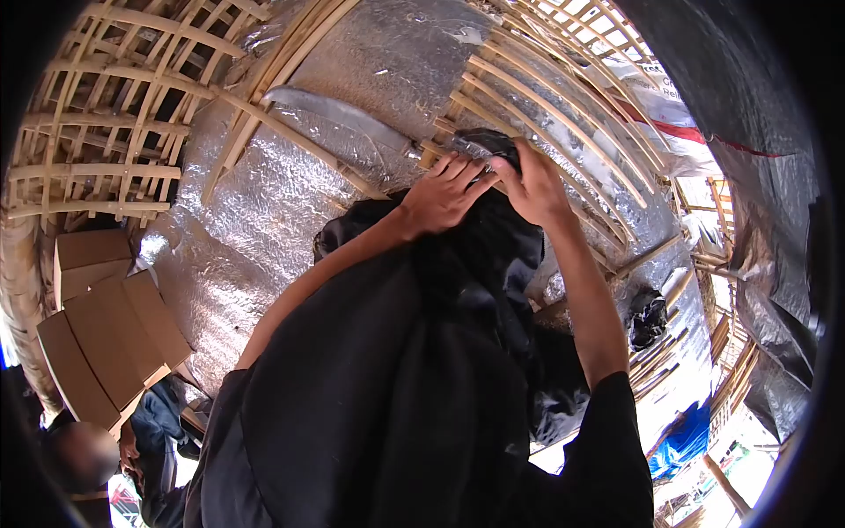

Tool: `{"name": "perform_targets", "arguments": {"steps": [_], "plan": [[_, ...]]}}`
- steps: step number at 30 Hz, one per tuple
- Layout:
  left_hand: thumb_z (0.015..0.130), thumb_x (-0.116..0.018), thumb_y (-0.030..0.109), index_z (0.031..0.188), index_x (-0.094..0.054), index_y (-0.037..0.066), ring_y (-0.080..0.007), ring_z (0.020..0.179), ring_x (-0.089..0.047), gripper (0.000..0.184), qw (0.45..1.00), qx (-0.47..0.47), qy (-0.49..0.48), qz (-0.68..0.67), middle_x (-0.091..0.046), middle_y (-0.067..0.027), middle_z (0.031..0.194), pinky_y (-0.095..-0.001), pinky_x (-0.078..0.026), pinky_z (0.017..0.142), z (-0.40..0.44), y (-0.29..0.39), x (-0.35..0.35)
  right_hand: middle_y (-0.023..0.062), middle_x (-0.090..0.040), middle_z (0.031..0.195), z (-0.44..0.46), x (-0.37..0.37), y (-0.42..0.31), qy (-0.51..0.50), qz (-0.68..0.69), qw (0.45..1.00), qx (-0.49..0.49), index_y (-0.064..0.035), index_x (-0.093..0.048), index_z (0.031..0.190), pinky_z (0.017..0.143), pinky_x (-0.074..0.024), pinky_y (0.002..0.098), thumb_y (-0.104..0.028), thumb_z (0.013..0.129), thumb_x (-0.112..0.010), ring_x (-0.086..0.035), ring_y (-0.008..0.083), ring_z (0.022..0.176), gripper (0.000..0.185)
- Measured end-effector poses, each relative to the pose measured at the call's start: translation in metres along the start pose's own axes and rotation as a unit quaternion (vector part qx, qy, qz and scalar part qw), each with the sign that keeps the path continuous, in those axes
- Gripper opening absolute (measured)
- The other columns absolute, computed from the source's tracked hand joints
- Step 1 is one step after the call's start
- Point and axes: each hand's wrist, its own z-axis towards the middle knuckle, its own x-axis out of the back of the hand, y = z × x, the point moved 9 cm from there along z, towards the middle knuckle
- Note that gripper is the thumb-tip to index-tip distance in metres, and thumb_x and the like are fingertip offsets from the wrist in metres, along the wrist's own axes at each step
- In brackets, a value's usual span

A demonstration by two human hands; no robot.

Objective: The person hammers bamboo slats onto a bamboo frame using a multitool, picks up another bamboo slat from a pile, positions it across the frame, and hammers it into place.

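Note:
My left hand (449, 195) and my right hand (533, 187) meet in front of me at a bunched piece of shiny black plastic (484, 139). The left fingers are bent over its near edge. My right thumb and fingers close on its right side. Part of the plastic is hidden behind the hands. Just beyond and to the left, a machete (343, 116) with a long curved blade lies on the silvery foil sheet (255, 229). Its handle end is close to my left fingers and cannot be made out clearly.
Woven bamboo lattice (114, 114) stands at the left, and bamboo strips (554, 114) lie at the upper right. Cardboard boxes (114, 343) are at the lower left, near another person (158, 440). A blue plastic sheet (682, 440) shows at the lower right.

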Motion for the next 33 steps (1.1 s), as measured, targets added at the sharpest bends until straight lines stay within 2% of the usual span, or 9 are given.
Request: {"name": "perform_targets", "arguments": {"steps": [2,5,11,17,19,25,28,32,33], "plan": [[0.093,-0.056,0.016,0.143,-0.054,0.006,-0.0354,0.135,-0.048,0.051,1.0,-0.001,-0.005,-0.01,-0.053,-0.0185,0.141,-0.0548,-0.031,0.119,-0.001,-0.001,0.0,0.0289,-0.07,0.091,-0.004,0.002,0.008,0.088,0.075,0.99,0.078,0.0037,-0.06,0.122,0.076,-0.0558,0.054,-0.04,0.103,-0.065,-0.07,0.0494,0.09,0.048],[0.094,-0.056,0.017,0.145,-0.055,0.008,-0.0336,0.133,-0.05,0.052,1.0,0.001,-0.027,0.007,-0.055,-0.0177,0.14,-0.0526,-0.033,0.118,-0.002,0.0,-0.004,0.0284,-0.071,0.09,0.007,-0.032,0.001,-0.049,-0.111,0.988,0.094,0.0043,-0.06,0.122,0.077,-0.0563,0.0527,-0.041,0.104,-0.063,-0.07,0.0493,0.09,0.05],[0.095,-0.056,0.021,0.14,-0.062,0.01,-0.033,0.13,-0.054,0.047,1.0,0.005,0.0,0.029,-0.059,-0.0176,0.138,-0.0506,-0.037,0.115,-0.003,0.002,0.003,0.0252,-0.071,0.085,0.002,0.014,0.002,0.091,0.118,0.983,-0.108,0.0008,-0.061,0.115,0.069,-0.0533,0.0535,-0.042,0.107,-0.057,-0.07,0.0486,0.083,0.044],[0.093,-0.059,0.03,0.136,-0.064,0.009,-0.035,0.132,-0.053,0.048,0.999,-0.01,0.001,0.04,-0.06,-0.0189,0.139,-0.0521,-0.037,0.116,-0.006,-0.001,-0.009,0.0193,-0.07,0.073,-0.059,-0.025,-0.027,0.021,0.242,0.936,-0.254,0.0035,-0.057,0.118,0.059,-0.0544,0.0485,-0.024,0.104,-0.062,-0.073,0.0379,0.067,0.031],[0.09,-0.061,0.036,0.134,-0.064,0.008,-0.0352,0.133,-0.053,0.052,1.0,-0.001,0.007,0.024,-0.06,-0.019,0.139,-0.0525,-0.036,0.117,-0.008,-0.005,-0.015,0.007,-0.063,0.069,-0.063,-0.042,-0.044,0.07,0.247,0.942,-0.216,0.0023,-0.052,0.112,0.045,-0.0492,0.0301,-0.022,0.108,-0.059,-0.063,0.015,0.05,0.026],[0.087,-0.06,0.045,0.141,-0.061,0.009,-0.0368,0.146,-0.041,0.065,0.995,-0.017,-0.047,0.092,-0.059,-0.0172,0.144,-0.0536,-0.026,0.124,-0.012,-0.008,-0.023,0.0093,-0.064,0.065,-0.065,-0.049,-0.06,0.278,0.26,0.885,-0.267,0.0042,-0.049,0.115,0.045,-0.0504,0.0322,-0.023,0.109,-0.058,-0.066,0.0182,0.049,0.03],[0.091,-0.057,0.042,0.149,-0.055,0.009,-0.0368,0.15,-0.036,0.067,0.991,-0.05,-0.057,0.111,-0.052,-0.0151,0.153,-0.0543,-0.022,0.127,-0.013,-0.004,-0.024,0.0159,-0.066,0.065,-0.05,-0.074,-0.063,0.244,0.047,0.955,-0.166,0.0107,-0.047,0.12,0.046,-0.0526,0.0369,-0.023,0.108,-0.057,-0.069,0.0252,0.052,0.037],[0.095,-0.052,0.037,0.153,-0.048,0.006,-0.0351,0.153,-0.032,0.066,0.988,0.017,-0.137,0.066,-0.044,-0.0139,0.161,-0.054,-0.02,0.128,-0.015,-0.016,-0.041,0.0168,-0.065,0.064,-0.059,-0.05,-0.079,0.27,0.269,0.885,-0.266,0.0106,-0.043,0.134,0.043,-0.0504,0.0373,-0.019,0.108,-0.057,-0.066,0.0253,0.046,0.042],[0.095,-0.052,0.037,0.152,-0.048,0.005,-0.0348,0.153,-0.032,0.065,0.99,0.048,-0.112,-0.064,-0.044,-0.015,0.161,-0.0537,-0.022,0.127,-0.018,-0.015,-0.038,0.0278,-0.063,0.082,-0.059,-0.055,-0.084,0.246,0.208,0.91,-0.262,0.0126,-0.031,0.141,0.058,-0.0524,0.0442,-0.02,0.107,-0.057,-0.066,0.0362,0.065,0.054]]}}
